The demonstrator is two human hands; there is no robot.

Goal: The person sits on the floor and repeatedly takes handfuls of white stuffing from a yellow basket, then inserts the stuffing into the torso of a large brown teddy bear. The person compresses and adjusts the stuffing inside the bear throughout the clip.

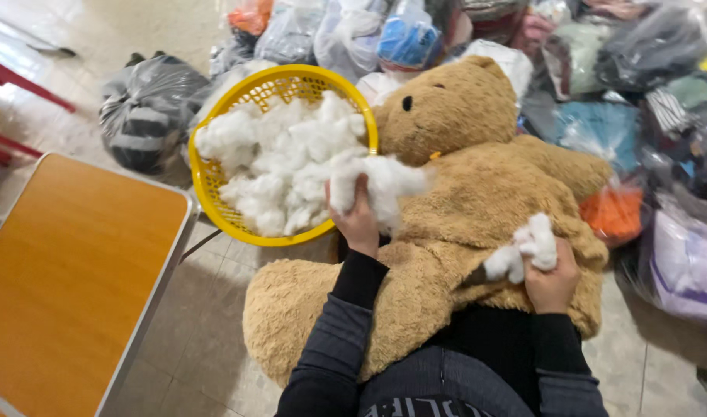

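Right hand clutches stuffing tuft at teddy bear; left hand grips white stuffing clump beside yellow basket.

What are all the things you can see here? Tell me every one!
teddy bear: one, tan, lying across the person's lap
basket: one, yellow, left of the bear's head, full of stuffing
stuffing: a heap, white, in the basket
table: one, orange top, at the left
red frame: one, far left edge, kind unclear
plastic bags: many, clear or grey, filled with cloth, along the back and right
floor: pale tiles, underneath everything
left hand: grips a white tuft by the basket rim
right hand: grips a white tuft at the bear's body
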